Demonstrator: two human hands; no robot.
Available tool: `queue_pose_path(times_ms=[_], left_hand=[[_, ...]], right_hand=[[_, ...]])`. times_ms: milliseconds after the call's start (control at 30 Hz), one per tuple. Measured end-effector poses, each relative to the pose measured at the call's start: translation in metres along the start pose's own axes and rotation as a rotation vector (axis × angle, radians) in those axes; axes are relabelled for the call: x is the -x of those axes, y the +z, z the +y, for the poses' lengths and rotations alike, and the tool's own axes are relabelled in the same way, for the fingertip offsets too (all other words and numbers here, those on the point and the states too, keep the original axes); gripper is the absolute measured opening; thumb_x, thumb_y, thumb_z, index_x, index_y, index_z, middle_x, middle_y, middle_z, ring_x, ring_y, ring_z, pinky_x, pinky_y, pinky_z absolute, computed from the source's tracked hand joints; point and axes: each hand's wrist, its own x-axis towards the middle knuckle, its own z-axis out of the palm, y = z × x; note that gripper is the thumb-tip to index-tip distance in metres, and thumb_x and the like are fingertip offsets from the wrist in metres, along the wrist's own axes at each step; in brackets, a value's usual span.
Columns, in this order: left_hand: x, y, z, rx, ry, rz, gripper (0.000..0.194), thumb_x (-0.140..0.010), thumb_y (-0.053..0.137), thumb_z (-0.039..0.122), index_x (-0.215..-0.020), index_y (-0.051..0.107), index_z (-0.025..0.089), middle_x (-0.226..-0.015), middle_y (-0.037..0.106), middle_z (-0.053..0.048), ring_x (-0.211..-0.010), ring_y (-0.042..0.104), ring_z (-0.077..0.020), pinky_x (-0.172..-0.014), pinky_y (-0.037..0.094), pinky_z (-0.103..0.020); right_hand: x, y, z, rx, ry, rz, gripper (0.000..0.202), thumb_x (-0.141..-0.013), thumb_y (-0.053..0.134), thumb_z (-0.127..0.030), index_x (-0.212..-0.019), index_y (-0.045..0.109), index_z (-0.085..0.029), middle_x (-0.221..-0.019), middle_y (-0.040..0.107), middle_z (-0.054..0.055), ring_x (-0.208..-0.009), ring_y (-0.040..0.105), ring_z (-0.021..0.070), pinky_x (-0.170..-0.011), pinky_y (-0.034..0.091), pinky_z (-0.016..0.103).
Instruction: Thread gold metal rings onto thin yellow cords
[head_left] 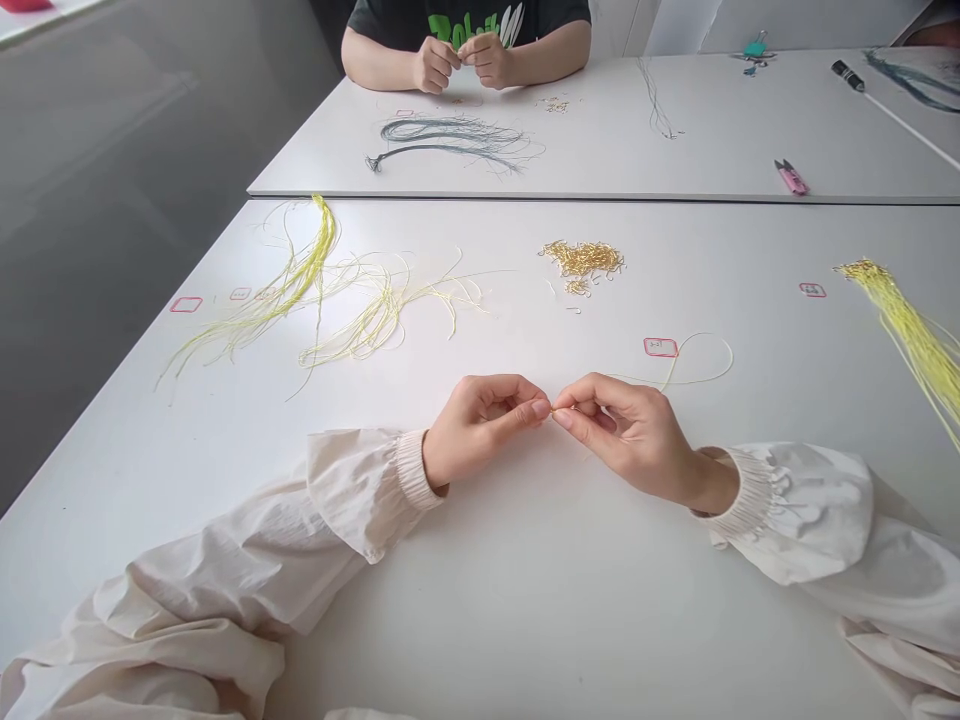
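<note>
My left hand (491,420) and my right hand (626,430) meet fingertip to fingertip above the white table (480,620). Both are pinched on a tiny gold piece, mostly hidden by the fingers; it looks like one of the small hooks. A thin yellow cord (705,381) loops on the table just behind my right hand and runs toward the fingers. Beyond the hands lies a pile of small gold hooks (585,259). Loose yellow cords (375,315) spread at the left, beside a yellow bundle (319,245). Another yellow bundle (915,340), with metal ends, lies at the right.
Red-framed labels (660,347) mark the table. Across a seam, a second table (600,150) holds dark blue cords (450,140), pink snips (791,177) and a black-capped pen-like item (848,75). A person in a dark shirt (390,20) sits there, both hands together.
</note>
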Motion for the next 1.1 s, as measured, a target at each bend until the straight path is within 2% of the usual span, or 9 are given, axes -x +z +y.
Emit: queue_pose_path(times_ms=[267, 500, 667, 900, 1100], left_hand=[[-0.001, -0.003, -0.001, 0.019, -0.005, -0.057, 0.028, -0.086, 0.066, 0.038, -0.075, 0.064, 0.012, -0.065, 0.052, -0.001, -0.060, 0.042, -0.0104, -0.057, 0.035, -0.026], [0.000, -0.002, 0.000, -0.047, 0.001, -0.058, 0.032, -0.089, 0.062, 0.041, -0.076, 0.063, 0.012, -0.063, 0.047, 0.000, -0.058, 0.038, -0.0100, -0.055, 0.032, -0.025], [0.002, 0.003, 0.004, 0.002, 0.006, -0.020, 0.031, -0.089, 0.062, 0.040, -0.074, 0.060, 0.013, -0.066, 0.048, 0.000, -0.061, 0.039, -0.0105, -0.058, 0.034, -0.025], [0.000, 0.002, 0.001, 0.003, 0.014, 0.049, 0.033, -0.089, 0.062, 0.041, -0.073, 0.058, 0.013, -0.066, 0.049, 0.000, -0.060, 0.037, -0.0098, -0.056, 0.031, -0.025], [-0.001, 0.004, -0.003, -0.003, 0.043, 0.079, 0.031, -0.089, 0.064, 0.040, -0.074, 0.059, 0.013, -0.068, 0.054, -0.001, -0.062, 0.042, -0.0098, -0.057, 0.035, -0.024]], right_hand=[[0.001, -0.002, -0.002, -0.026, 0.012, -0.044, 0.006, -0.094, 0.055, -0.019, -0.088, 0.057, -0.019, -0.064, 0.039, -0.004, -0.057, 0.037, 0.0091, -0.052, 0.032, 0.024], [-0.002, -0.001, -0.009, 0.053, -0.147, -0.122, 0.011, -0.093, 0.048, -0.010, -0.086, 0.050, -0.019, -0.063, 0.038, -0.005, -0.052, 0.031, 0.0069, -0.048, 0.029, 0.022], [-0.004, -0.001, -0.010, 0.114, -0.175, -0.091, 0.013, -0.090, 0.049, -0.008, -0.085, 0.050, -0.019, -0.062, 0.033, -0.006, -0.052, 0.028, 0.0070, -0.048, 0.027, 0.023], [0.001, 0.001, -0.005, 0.085, -0.041, 0.007, 0.004, -0.093, 0.054, -0.020, -0.090, 0.056, -0.020, -0.060, 0.029, -0.006, -0.053, 0.030, 0.0086, -0.051, 0.030, 0.024], [0.001, 0.002, -0.003, 0.107, -0.033, 0.051, 0.004, -0.090, 0.061, -0.023, -0.094, 0.059, -0.021, -0.061, 0.028, -0.006, -0.053, 0.031, 0.0084, -0.054, 0.034, 0.024]])
